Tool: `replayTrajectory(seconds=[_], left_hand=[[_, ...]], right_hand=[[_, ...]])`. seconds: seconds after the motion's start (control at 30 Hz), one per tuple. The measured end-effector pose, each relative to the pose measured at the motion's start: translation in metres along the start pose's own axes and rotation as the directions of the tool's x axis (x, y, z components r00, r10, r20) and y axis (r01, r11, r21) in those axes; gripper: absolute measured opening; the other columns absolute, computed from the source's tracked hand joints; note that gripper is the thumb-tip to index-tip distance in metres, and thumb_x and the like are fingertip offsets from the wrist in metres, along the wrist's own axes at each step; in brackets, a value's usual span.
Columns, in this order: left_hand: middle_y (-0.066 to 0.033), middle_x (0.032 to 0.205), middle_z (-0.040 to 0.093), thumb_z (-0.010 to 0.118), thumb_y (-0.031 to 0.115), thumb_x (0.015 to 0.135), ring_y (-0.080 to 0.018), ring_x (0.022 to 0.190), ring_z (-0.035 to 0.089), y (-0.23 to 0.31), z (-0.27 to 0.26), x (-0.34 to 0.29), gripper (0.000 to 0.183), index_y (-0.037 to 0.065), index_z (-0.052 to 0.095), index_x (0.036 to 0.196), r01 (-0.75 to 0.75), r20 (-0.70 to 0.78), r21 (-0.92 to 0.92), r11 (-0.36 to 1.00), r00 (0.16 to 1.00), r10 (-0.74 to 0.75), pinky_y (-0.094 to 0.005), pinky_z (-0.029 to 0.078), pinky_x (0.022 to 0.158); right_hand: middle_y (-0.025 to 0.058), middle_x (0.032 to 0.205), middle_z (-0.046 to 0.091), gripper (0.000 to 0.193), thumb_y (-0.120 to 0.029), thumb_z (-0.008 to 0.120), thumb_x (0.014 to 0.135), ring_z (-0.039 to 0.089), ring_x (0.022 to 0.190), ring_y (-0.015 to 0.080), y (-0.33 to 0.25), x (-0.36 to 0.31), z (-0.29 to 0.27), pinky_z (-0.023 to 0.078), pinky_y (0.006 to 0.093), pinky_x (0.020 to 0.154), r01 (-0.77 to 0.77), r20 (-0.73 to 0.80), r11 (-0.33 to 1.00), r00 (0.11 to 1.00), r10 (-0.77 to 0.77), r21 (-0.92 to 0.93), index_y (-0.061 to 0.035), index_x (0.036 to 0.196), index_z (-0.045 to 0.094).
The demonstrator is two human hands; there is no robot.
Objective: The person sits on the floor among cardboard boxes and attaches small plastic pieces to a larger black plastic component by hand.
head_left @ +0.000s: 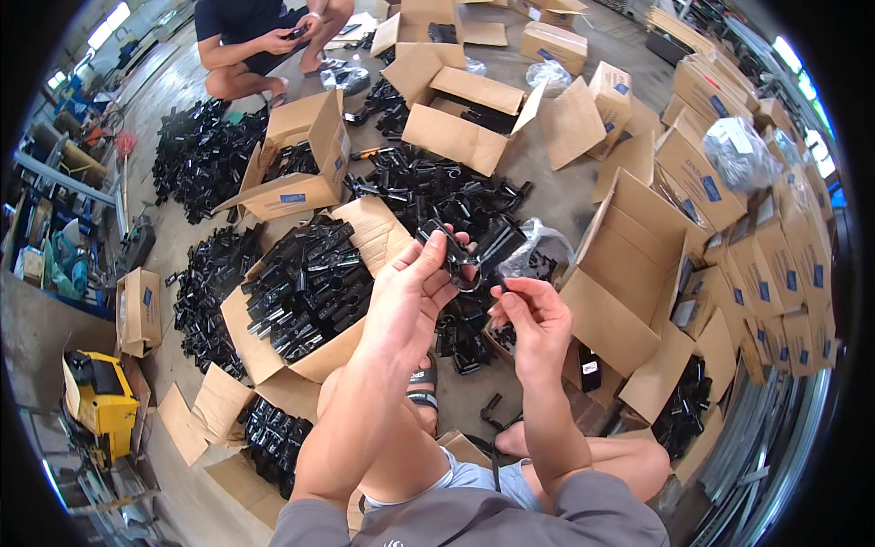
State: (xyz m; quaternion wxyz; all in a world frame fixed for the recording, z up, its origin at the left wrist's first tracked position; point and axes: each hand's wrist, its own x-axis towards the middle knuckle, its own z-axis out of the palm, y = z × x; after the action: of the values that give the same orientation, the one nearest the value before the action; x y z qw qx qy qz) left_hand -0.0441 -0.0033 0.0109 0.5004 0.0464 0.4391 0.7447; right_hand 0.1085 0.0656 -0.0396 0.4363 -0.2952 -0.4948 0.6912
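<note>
My left hand (427,273) is closed around a glossy black bracket (497,244) with a short tube-shaped end and a curved, ring-like part, raised in front of me. Just to its right, the thumb and fingers of my right hand (536,314) pinch together at a small dark piece (498,291), too small to name. The two hands are apart. Beyond and below them lies a loose heap of similar black brackets (428,187). An open carton (342,356) packed with black parts stands to the left of my left forearm.
An empty open carton (629,260) stands to the right, with stacked closed cartons (766,264) behind. More black parts (196,164) cover the floor at left. A co-worker (264,46) crouches at the far left, holding a small dark part. A yellow machine (100,401) sits at lower left.
</note>
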Motion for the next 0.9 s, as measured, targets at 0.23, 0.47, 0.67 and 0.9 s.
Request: replayTrajectory(seconds=[0.23, 0.47, 0.67, 0.9], left_hand=[[-0.0039, 0.11, 0.073, 0.065, 0.029, 0.102, -0.0154, 0.089, 0.07, -0.004, 0.012, -0.009, 0.025, 0.009, 0.066, 0.117, 0.034, 0.012, -0.107, 0.994, 0.999, -0.033, -0.0303, 0.058, 0.083], [-0.0046, 0.112, 0.073, 0.066, 0.027, 0.102, -0.0134, 0.092, 0.07, -0.008, 0.012, -0.019, 0.025, 0.009, 0.066, 0.119, -0.03, 0.116, -0.034, 0.999, 0.993, 0.034, -0.03, 0.058, 0.083], [-0.0073, 0.121, 0.071, 0.064, 0.023, 0.102, -0.0159, 0.106, 0.07, -0.011, 0.018, -0.024, 0.031, 0.005, 0.063, 0.128, -0.149, 0.184, 0.045, 0.988, 0.973, 0.139, -0.032, 0.058, 0.09], [-0.0128, 0.122, 0.07, 0.07, 0.004, 0.096, -0.0156, 0.112, 0.067, -0.014, 0.018, -0.027, 0.038, -0.001, 0.058, 0.132, -0.404, 0.295, 0.059, 0.913, 0.881, 0.371, -0.0307, 0.054, 0.098]], right_hand=[[0.0084, 0.088, 0.074, 0.014, -0.002, 0.073, 0.093, 0.069, 0.072, 0.0115, -0.025, -0.011, 0.017, 0.055, 0.0231, 0.063, 0.178, -0.085, 0.982, 0.98, -0.182, -0.058, 0.0035, 0.106, 0.071], [0.01, 0.089, 0.074, 0.016, -0.007, 0.074, 0.094, 0.069, 0.071, 0.0121, -0.024, -0.013, 0.012, 0.054, 0.0236, 0.062, 0.192, -0.09, 0.981, 0.977, -0.192, -0.01, 0.003, 0.106, 0.071], [0.0095, 0.089, 0.073, 0.016, -0.009, 0.073, 0.095, 0.067, 0.069, 0.013, -0.013, -0.012, 0.008, 0.052, 0.0239, 0.059, 0.14, -0.121, 0.941, 0.987, -0.108, 0.307, 0.0003, 0.106, 0.066], [0.0056, 0.089, 0.069, 0.012, -0.016, 0.068, 0.1, 0.064, 0.076, 0.0114, -0.006, -0.012, 0.008, 0.049, 0.0247, 0.065, 0.023, -0.011, 0.866, 1.0, -0.021, 0.499, -0.0057, 0.104, 0.066]])
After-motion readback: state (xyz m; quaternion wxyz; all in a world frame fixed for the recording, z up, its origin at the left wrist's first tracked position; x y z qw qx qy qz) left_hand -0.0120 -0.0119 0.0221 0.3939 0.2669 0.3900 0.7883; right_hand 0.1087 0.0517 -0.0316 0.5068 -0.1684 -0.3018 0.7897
